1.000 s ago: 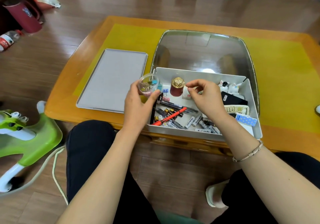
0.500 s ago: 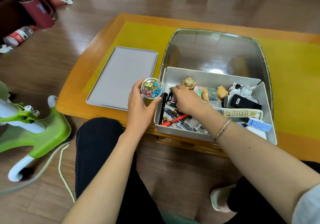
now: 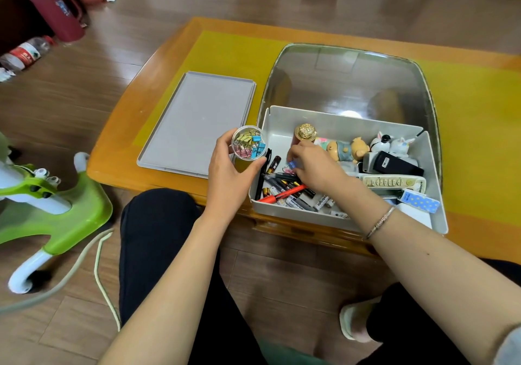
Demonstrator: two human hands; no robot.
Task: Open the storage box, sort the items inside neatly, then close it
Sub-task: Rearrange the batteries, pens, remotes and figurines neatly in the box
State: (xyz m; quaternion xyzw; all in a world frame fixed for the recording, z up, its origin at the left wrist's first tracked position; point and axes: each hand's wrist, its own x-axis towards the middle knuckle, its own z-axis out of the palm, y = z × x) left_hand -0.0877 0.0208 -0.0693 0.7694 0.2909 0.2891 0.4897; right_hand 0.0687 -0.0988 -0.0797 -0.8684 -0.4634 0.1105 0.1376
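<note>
The storage box (image 3: 349, 167) sits open at the near edge of the surface (image 3: 225, 51), its gray lid (image 3: 197, 123) lying flat just left of it. Inside the box, pens and batteries (image 3: 287, 190) lie heaped in the near left corner, with small figurines (image 3: 346, 149) and a gold-topped jar (image 3: 305, 133) along the far wall and a black device (image 3: 394, 164) toward the right.

The left hand (image 3: 228, 175) holds a small clear tub of binder clips (image 3: 249, 142) just outside the box's left wall, fingers curled round its side, mouth up. The right hand (image 3: 315, 164) reaches into the box, fingers (image 3: 293, 157) together on what looks like a small blue clip (image 3: 293, 164) lying above the pens.

To my eye the step is gathering loose clips into the tub. It would go best with the tub kept level and close to the wall, so the carry is short, and with a firm pinch on one clip at a time, lifted clear of the pens so none get dragged along.
</note>
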